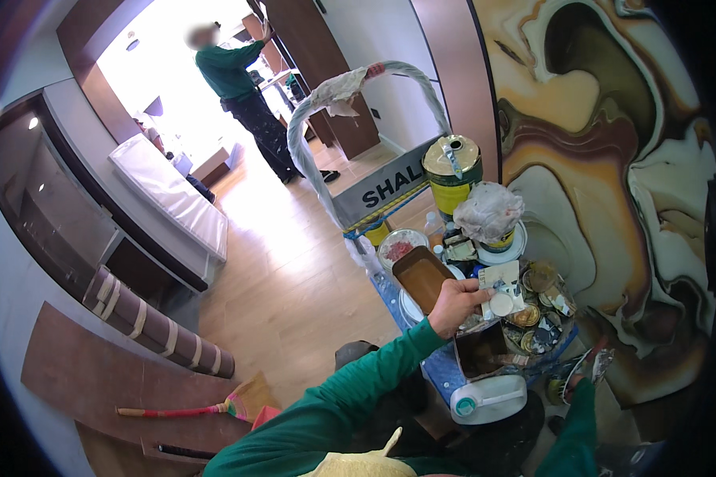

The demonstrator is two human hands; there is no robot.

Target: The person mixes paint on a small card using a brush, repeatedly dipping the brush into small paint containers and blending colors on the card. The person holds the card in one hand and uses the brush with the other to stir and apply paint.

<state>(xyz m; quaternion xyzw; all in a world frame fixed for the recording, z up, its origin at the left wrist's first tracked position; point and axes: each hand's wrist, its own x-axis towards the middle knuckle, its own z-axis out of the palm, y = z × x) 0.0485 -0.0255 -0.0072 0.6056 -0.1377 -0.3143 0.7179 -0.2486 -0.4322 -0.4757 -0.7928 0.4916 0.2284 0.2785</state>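
My left hand (457,306) reaches over a loaded trolley (440,371). Its fingers are pinched at the edge of a pale square piece (503,280), beside a small white disc (501,304); what exactly they grip is unclear. Just behind that hand lies a brown rectangular tray (424,278). Several open cans (525,316) with dried paint crowd together to its right. My right hand (584,372) is low beside the trolley's right side, near a red-handled tool (598,348). Its fingers are partly hidden, so its grip does not show.
A yellow-green paint can (452,176) and a plastic-wrapped bucket (489,213) stand near the trolley's wrapped handle (298,131). A white jug (489,399) is close to me. Marbled wall panels rise at right. A broom (183,409) and rolled material (163,326) lie left. A person (243,95) stands beyond.
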